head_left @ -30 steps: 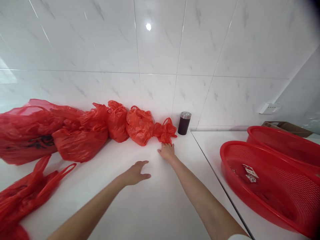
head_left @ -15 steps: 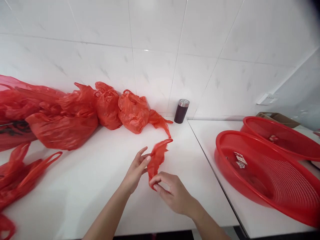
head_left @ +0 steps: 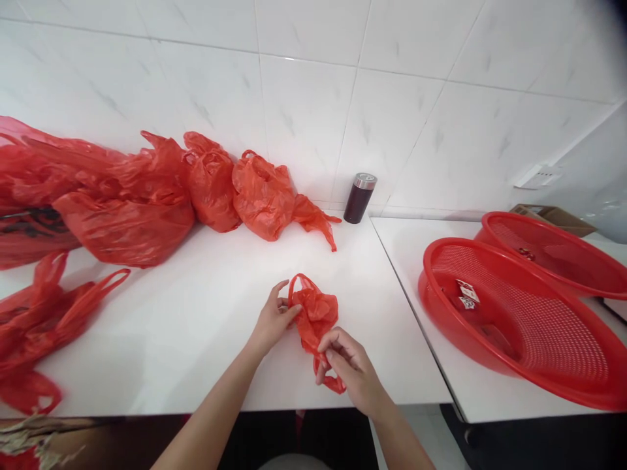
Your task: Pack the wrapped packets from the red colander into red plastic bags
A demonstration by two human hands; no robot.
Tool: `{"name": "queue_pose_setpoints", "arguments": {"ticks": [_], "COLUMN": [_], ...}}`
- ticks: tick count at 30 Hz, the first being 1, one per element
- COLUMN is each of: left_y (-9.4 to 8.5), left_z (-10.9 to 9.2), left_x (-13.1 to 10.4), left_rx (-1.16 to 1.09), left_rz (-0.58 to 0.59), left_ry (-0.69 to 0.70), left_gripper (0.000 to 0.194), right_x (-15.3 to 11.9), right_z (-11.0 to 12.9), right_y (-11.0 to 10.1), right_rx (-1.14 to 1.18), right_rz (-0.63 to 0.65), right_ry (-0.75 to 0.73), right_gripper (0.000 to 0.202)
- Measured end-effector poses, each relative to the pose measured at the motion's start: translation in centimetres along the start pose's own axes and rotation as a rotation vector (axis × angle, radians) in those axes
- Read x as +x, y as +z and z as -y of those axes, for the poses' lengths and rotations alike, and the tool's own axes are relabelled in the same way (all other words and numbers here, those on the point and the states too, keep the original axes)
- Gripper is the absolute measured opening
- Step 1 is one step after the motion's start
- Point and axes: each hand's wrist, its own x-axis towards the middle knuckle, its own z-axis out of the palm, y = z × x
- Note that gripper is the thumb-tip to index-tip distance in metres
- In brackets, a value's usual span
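Observation:
A small crumpled red plastic bag [head_left: 316,313] hangs between my hands above the white table [head_left: 196,352]. My left hand [head_left: 275,321] pinches its left edge near a looped handle. My right hand [head_left: 347,362] has thumb and fingers closed on the bag's lower part, where another handle loop dangles. Filled red bags [head_left: 264,199] stand in a row along the wall, with a thin twisted bag end [head_left: 313,219] at the right of the row. Another loose red bag [head_left: 53,313] lies at the far left of the table.
A dark tumbler [head_left: 359,199] with a metallic lid stands by the wall. On the right-hand table are a large red basket [head_left: 553,333] holding small printed pieces, a second red basket [head_left: 578,261] and a cardboard box [head_left: 558,219] behind.
The bag between my hands has spread wider, and its handle loops now show. My right hand has shifted slightly right. The camera view has tilted down, showing more below the table's front edge.

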Motion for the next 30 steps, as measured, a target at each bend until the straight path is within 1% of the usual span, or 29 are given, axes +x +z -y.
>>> {"name": "queue_pose_setpoints", "arguments": {"ticks": [1,2,3,5,6,7,8,9,10,11,12,13,14,15,16,17,18,19,20,21,23,25,27,28,30], "left_y": [-0.5,-1.2,-2.1,-3.7,-4.3,-4.6,-4.6,-4.3,-3.9,-3.3,-2.7,-2.1,-1.6,-1.2,-1.0,-1.0,-1.1,-1.3,-1.6,-1.9,-2.8,-3.6,-4.1,-4.2,-4.1], "left_z": [0.2,0.3,0.4,0.5,0.4,0.3,0.1,-0.1,-0.4,-0.6,-0.9,-1.2,-1.6,-1.9,-2.2,-2.5,-2.7,-3.0,-3.3,-3.5,-3.8,-3.9,-3.6,-3.3,-2.5], "left_x": [0.3,0.6,0.8,0.7,0.4,0.0,-0.5,-1.1,-1.7,-2.3,-2.8,-3.2,-3.6,-4.0,-4.3,-4.5,-4.8,-5.0,-5.2,-5.4,-5.5,-5.4,-5.2,-5.2,-5.5], "left_rx": [-0.022,-0.039,-0.054,-0.085,-0.100,-0.116,-0.130,-0.141,-0.156,-0.178,-0.208,-0.246,-0.291,-0.342,-0.392,-0.435,-0.474,-0.508,-0.541,-0.576,-0.672,-0.797,-0.865,-0.816,-0.583], "left_rz": [-0.022,-0.052,-0.083,-0.116,-0.108,-0.081,-0.041,0.002,0.039,0.077,0.119,0.165,0.208,0.245,0.271,0.280,0.271,0.251,0.218,0.176,0.063,-0.058,-0.145,-0.172,-0.230], "left_ry": [-0.010,-0.013,-0.013,-0.027,-0.041,-0.055,-0.066,-0.070,-0.065,-0.053,-0.038,-0.026,-0.021,-0.024,-0.037,-0.056,-0.074,-0.084,-0.080,-0.059,0.012,0.050,0.000,-0.034,-0.046], "left_gripper": [0.057,0.045,0.036,0.031,0.030,0.030,0.029,0.027,0.026,0.024,0.023,0.023,0.023,0.023,0.022,0.021,0.019,0.019,0.024,0.030,0.039,0.037,0.027,0.022,0.015], "right_x": [-0.1,-0.1,-0.2,-0.3,-0.4,-0.5,-0.5,-0.6,-0.6,-0.7,-0.7,-0.6,-0.5,-0.3,-0.1,0.3,0.7,1.1,1.6,2.0,2.5,2.6,2.5,2.3,1.9], "right_z": [-0.3,-0.5,-0.7,-0.7,-0.6,-0.3,0.1,0.7,1.4,2.1,2.9,3.5,4.1,4.3,4.4,4.1,3.7,3.1,2.4,1.7,0.7,0.2,0.2,0.3,0.9], "right_y": [-0.5,-1.4,-2.6,-5.1,-6.1,-6.8,-7.1,-7.0,-6.5,-5.7,-4.8,-3.8,-2.9,-2.3,-1.8,-1.7,-1.9,-2.4,-3.0,-3.8,-5.5,-6.9,-7.9,-8.1,-8.3], "right_rx": [-0.012,-0.016,-0.005,0.009,-0.027,-0.114,-0.248,-0.412,-0.576,-0.717,-0.830,-0.919,-0.991,-1.052,-1.099,-1.128,-1.133,-1.107,-1.044,-0.945,-0.672,-0.410,-0.277,-0.254,-0.251], "right_rz": [-0.084,-0.212,-0.368,-0.666,-0.763,-0.820,-0.848,-0.869,-0.892,-0.904,-0.882,-0.810,-0.681,-0.509,-0.331,-0.179,-0.080,-0.047,-0.071,-0.131,-0.286,-0.399,-0.448,-0.466,-0.495], "right_ry": [-0.017,-0.038,-0.061,-0.095,-0.102,-0.110,-0.126,-0.167,-0.239,-0.331,-0.417,-0.477,-0.497,-0.474,-0.419,-0.344,-0.260,-0.178,-0.101,-0.041,0.026,0.047,0.076,0.086,0.080], "right_gripper": [0.017,0.016,0.015,0.015,0.016,0.018,0.019,0.021,0.021,0.020,0.019,0.017,0.016,0.018,0.022,0.029,0.033,0.034,0.032,0.030,0.033,0.045,0.057,0.058,0.055]}}
